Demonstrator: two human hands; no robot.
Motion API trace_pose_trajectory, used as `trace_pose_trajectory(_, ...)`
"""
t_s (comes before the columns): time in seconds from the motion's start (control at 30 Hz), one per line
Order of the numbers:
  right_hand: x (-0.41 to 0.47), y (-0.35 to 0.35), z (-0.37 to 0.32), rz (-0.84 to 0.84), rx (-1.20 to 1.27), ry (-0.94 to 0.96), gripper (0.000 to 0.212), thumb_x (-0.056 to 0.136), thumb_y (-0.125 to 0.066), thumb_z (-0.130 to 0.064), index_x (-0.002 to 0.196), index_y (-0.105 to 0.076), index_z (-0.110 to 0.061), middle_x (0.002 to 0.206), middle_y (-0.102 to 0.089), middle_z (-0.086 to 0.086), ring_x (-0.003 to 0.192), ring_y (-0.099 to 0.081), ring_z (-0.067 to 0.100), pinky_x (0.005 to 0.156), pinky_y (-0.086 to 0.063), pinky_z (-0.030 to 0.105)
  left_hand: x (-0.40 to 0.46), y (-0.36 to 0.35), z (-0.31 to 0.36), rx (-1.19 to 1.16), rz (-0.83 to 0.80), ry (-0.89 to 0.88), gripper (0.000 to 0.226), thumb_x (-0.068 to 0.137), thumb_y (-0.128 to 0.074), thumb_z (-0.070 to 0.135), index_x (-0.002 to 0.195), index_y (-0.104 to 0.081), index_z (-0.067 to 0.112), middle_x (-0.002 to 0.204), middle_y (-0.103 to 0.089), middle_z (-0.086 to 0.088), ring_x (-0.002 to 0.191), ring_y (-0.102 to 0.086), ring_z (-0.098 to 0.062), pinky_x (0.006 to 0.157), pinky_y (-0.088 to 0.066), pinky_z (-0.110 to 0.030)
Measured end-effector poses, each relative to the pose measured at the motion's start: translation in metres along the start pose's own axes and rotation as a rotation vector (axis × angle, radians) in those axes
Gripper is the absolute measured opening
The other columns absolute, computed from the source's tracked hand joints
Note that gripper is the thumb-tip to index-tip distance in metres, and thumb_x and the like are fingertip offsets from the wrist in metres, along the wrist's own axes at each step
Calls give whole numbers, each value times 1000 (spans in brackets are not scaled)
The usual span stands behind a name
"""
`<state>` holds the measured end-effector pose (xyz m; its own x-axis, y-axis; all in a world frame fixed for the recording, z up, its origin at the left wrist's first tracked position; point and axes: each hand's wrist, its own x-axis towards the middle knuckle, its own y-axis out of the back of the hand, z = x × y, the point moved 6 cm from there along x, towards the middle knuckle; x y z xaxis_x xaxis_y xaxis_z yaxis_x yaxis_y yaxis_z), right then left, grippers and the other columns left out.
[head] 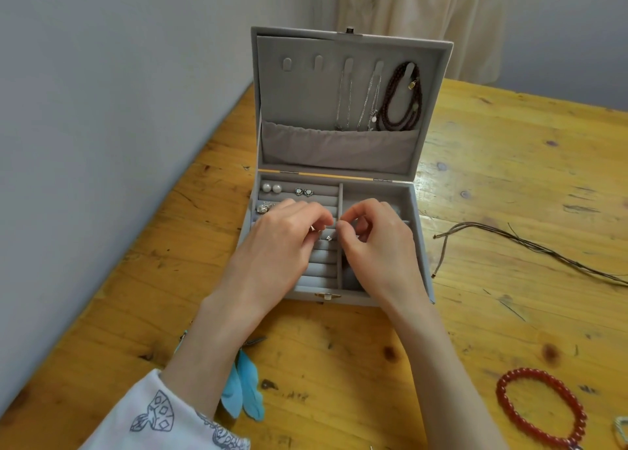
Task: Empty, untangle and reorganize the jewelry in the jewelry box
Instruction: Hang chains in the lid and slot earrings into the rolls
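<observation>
Fingers (319,223) of my left hand (278,245) curl in over the ring rolls, pinching what looks like a small stud (329,237); the right hand (377,242) pinches in beside it, fingertips almost meeting above the divider. I judge both hands equally near, with the stud just below the fingertips and the slot under it running left to right. Farther in the box (421,238) sit pearl studs (271,187), and necklaces (370,99) hang in the lid.

Home room, likely a bedroom. Scuffed knotty-pine worktop (339,364) under the hands (282,242), plain grey wall (102,109) to their left, cream curtain (418,17) hanging beyond them.
</observation>
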<state>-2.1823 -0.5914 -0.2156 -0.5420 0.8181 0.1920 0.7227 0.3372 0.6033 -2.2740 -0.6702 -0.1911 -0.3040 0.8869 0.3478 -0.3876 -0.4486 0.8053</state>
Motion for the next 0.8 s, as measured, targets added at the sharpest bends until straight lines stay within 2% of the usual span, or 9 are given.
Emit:
trace_pose_trajectory(0.13, 1, 3, 3, 25, 47, -35, 8, 88, -53, -17, 81, -58, -20, 75, -49, -11, 67, -47, 3, 67, -34, 20, 0, 1, 2, -27, 1, -1, 21, 81, -63, 1, 97, -66, 14, 85, -66, 0, 82, -60, -12, 74, -53, -37)
trace_pose_trajectory(0.4, 1, 6, 3, 27, 77, -62, 14, 90, -49, -17, 85, -62, -17, 84, -59, -2, 77, -52, 11, 74, -42, 27, 2, -2, -3, -15, -5, 39, 20, 80, -65, 3, 96, -64, 16, 81, -61, 6, 84, -55, -8, 76, -47, -24)
trace_pose_trajectory(0.53, 1, 6, 3, 26, 77, -60, 16, 90, -49, -17, 85, -63, -15, 84, -59, -2, 79, -53, 12, 74, -42, 27, 0, 0, -5, -13, -13, 66, 20, 81, -64, 6, 97, -64, 18, 83, -60, 4, 84, -57, -11, 79, -48, -29)
trace_pose_trajectory(0.6, 1, 5, 2, 14, 79, -59, 17, 91, -48, -16, 87, -64, -14, 85, -61, -1, 81, -54, 12, 75, -42, 27, -1, 2, -4, -1, -18, 68, 20, 84, -62, 8, 100, -64, 20, 86, -60, 4, 86, -56, -11, 82, -45, -27)
trace_pose_trajectory(0.73, 0, 10, -4, -21, 102, -53, 19, 93, -45, -17, 91, -64, -16, 90, -63, 1, 82, -54, 9, 71, -38, 20, -6, 12, 5, 48, 22, 27, 18, 86, -59, 8, 101, -64, 17, 93, -60, 7, 90, -47, -5, 84, -34, -19)
trace_pose_trajectory(0.8, -3, 19, -11, -14, 101, -44, 20, 93, -45, -17, 94, -65, -16, 88, -63, -2, 82, -53, 9, 71, -35, 19, -12, 18, 10, 53, 55, 27, 16, 85, -59, 8, 99, -64, 16, 95, -61, 4, 90, -48, -8, 84, -35, -21)
